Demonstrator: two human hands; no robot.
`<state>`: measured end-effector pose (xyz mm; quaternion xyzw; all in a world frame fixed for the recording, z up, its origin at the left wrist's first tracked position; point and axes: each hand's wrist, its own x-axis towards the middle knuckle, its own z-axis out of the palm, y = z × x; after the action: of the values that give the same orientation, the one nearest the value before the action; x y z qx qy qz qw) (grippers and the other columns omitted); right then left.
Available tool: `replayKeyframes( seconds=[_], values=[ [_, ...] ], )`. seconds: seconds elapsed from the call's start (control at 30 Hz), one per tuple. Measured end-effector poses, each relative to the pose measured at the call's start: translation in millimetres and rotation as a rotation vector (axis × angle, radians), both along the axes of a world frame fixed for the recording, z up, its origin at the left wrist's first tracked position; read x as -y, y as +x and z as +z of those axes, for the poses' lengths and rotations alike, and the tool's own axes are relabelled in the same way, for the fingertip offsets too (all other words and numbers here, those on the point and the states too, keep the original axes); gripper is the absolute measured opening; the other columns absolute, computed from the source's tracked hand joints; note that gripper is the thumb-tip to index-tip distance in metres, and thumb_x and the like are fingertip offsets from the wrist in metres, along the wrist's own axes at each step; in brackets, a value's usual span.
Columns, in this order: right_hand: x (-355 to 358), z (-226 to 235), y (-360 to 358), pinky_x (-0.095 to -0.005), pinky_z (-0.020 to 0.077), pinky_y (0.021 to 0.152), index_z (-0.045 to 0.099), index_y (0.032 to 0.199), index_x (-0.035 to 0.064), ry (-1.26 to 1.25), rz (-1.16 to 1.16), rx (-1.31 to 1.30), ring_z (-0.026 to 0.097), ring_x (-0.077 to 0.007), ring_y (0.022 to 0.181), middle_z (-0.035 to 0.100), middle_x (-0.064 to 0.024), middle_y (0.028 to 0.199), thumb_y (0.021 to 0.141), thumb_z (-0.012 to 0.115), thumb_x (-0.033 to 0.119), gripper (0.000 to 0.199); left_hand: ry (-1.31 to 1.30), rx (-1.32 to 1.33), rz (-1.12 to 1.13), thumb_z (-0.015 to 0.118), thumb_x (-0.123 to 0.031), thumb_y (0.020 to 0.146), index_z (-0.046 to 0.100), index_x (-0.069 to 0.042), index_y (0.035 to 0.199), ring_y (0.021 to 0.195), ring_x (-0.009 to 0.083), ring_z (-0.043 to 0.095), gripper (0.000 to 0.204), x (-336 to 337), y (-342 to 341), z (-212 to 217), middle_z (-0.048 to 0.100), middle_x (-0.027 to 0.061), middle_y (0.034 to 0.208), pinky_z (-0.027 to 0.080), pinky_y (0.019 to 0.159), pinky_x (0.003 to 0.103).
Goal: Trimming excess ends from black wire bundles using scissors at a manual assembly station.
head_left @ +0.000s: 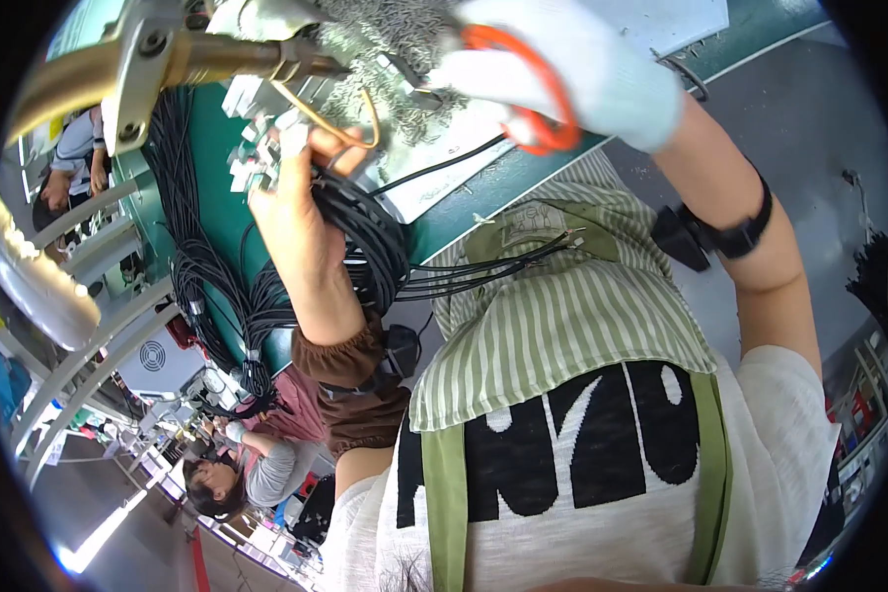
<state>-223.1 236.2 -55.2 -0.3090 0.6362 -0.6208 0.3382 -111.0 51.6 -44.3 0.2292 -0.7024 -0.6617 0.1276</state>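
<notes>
In the head view, a bundle of black cables (370, 232) sits left of the frame's centre, beside and in the left hand (301, 217). The bundle bends in a thick arc: from the hand it bulges toward the right, then curves downward. Its white connectors (247, 168) point toward the upper left, jutting out past the thumb. Several loose cable lengths leave the arc and run toward the right, slightly upward, their long axis nearly level, with the stripped-looking ends (567, 239) lying in front of a green-striped apron (562, 326). One more cable slants from the bundle toward the upper right, over a white sheet (444, 178) on the green table (222, 202). The left fingers are curled around the bundle near its connectors. At the top right of centre, the white-gloved right hand (602, 74) is closed around an orange handle (564, 99), whose loop slants from upper left to lower right; motion blur hides how each finger lies. Left of the glove is a heap of small grey metal pieces (360, 30). A brass-coloured tube (217, 61) crosses the upper left, and further black cables (173, 148) hang below it.
</notes>
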Motion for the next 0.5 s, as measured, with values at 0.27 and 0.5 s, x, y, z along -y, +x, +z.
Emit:
replayKeyframes(
  seconds=[0.27,0.5],
  values=[
    [-42,23,73,-0.0198,0.0419,0.047,0.061,0.094,0.0,0.035,-0.34,-0.442,0.054,-0.0064,0.05,0.059,-0.0021,0.063,0.087,0.06,0.024,0.025,0.331,0.157,-0.585,0.057,-0.012,0.091,0.052,0.002,0.103,0.051,0.0089,0.049,0.019,-18,61,34,0.058,0.008,0.07,0.036,0.045,0.022],
    [-36,27,90,-0.0197,0.039,0.046,0.06,0.092,-0.0007,0.072,-0.297,-0.138,0.051,-0.0053,0.049,0.057,-0.0017,0.061,0.086,0.061,0.021,0.022,-0.031,-0.037,-0.391,0.059,-0.006,0.09,0.05,0.004,0.105,0.057,0.0092,0.054,0.02,-49,64,29,0.062,0.0102,0.075,0.042,0.049,0.021]
  ],
)
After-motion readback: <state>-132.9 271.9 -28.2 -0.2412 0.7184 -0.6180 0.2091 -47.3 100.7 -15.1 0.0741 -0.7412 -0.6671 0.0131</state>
